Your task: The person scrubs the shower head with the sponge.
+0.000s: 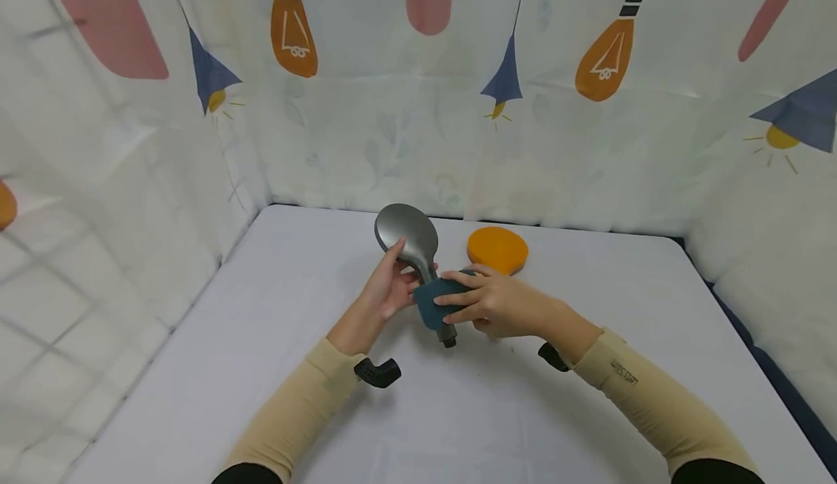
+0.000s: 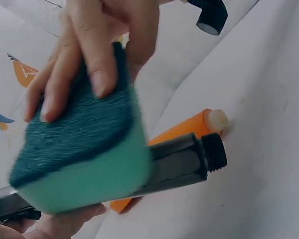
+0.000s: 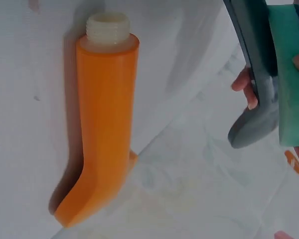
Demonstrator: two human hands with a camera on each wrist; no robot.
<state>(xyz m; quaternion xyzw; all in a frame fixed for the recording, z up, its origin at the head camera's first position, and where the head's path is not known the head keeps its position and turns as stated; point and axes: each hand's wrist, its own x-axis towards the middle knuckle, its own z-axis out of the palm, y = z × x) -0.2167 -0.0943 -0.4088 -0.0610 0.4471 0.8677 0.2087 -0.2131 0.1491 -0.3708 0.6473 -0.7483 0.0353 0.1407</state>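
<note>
A grey shower head (image 1: pixel 408 230) is held up over the table, its round face toward the back and its threaded handle end pointing to the front. My left hand (image 1: pixel 389 288) grips it near the neck, thumb on top and fingers behind. Pressed against the handle is a two-layer sponge (image 2: pixel 84 144), dark scouring side outward and light green foam on the handle. My right hand (image 1: pixel 503 302) holds this sponge with fingers spread over its dark side. Part of the handle is hidden behind the sponge.
An orange shower head (image 3: pixel 107 104) with a pale threaded end lies on the white table (image 1: pixel 314 266), just beyond my right hand. White curtains (image 1: pixel 392 128) printed with lamps and bulbs stand along the table's back and sides.
</note>
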